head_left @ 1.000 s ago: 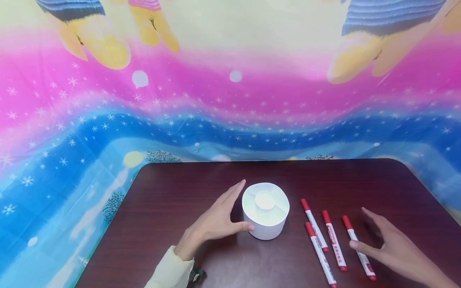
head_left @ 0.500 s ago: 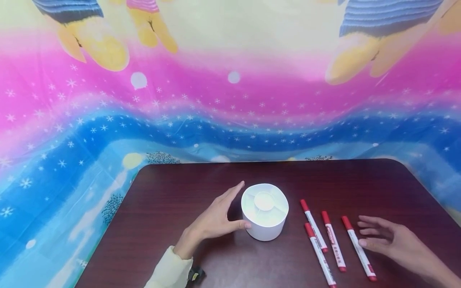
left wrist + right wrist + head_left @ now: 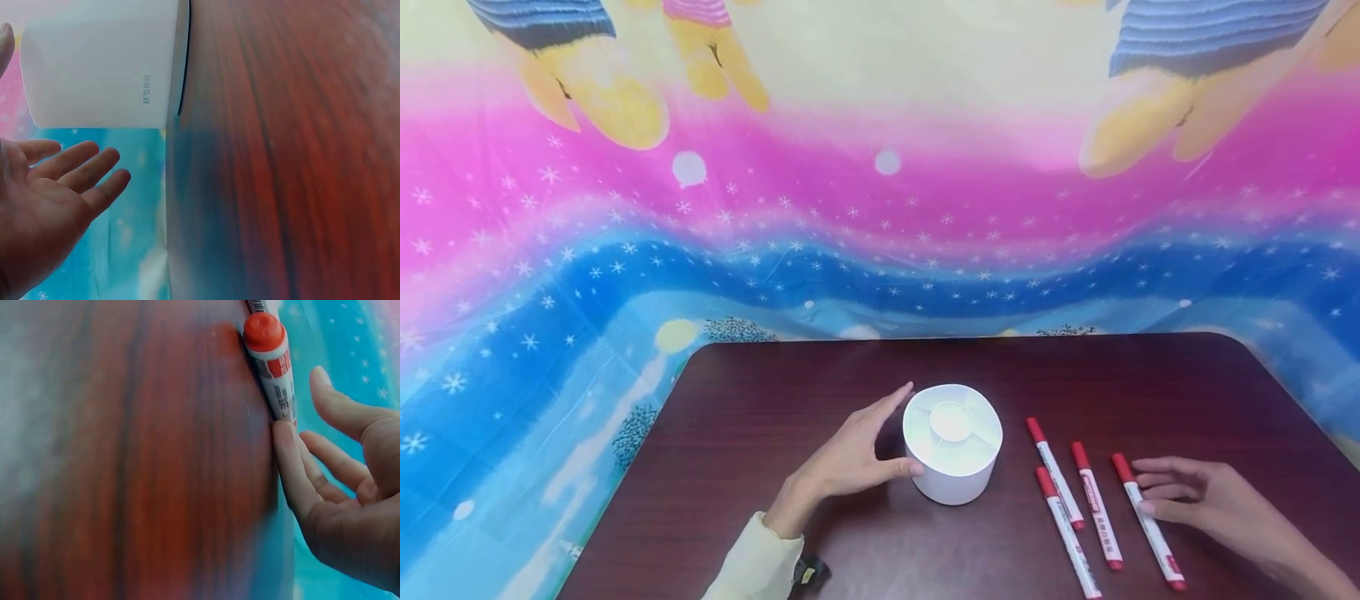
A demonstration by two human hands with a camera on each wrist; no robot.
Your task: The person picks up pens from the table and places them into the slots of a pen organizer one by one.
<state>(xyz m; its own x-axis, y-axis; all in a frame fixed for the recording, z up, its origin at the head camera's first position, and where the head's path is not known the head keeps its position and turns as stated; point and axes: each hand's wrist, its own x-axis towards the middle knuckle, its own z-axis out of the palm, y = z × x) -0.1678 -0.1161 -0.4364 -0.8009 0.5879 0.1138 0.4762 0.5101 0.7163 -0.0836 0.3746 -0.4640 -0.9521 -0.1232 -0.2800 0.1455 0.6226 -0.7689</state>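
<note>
The right hand (image 3: 1221, 504) is at the rightmost red-capped marker pen (image 3: 1159, 542), its fingers along the far right side and its thumb over the near side in the head view. The right wrist view shows the thumb well off the barrel and one fingertip at the pen's side, so the hand grasps nothing firmly; whether that fingertip touches, I cannot tell. The step in hand looks like getting hold of this pen: it would be best taken near mid-barrel, thumb opposite the fingertips, with light, even pressure, since a round barrel may roll if pushed from one side only. The left hand (image 3: 857, 454) stands at the left of a round white pen holder (image 3: 957, 487), fingers extended and thumb by the front wall; it does not grip, and thumb contact is unclear. Kept close like that, it could steady the holder if knocked. By count there are two hands, one pen holder and four marker pens, all on one wood-grain table (image 3: 767, 400). The holder stands upright, left of every pen. Besides the rightmost, one pen lies farthest left (image 3: 1056, 475), one lies nearer the person (image 3: 1068, 537), close beside it, and one lies between that pair and the rightmost (image 3: 1097, 508). The holder has one round central well; its outer compartments are too washed out to count.
</note>
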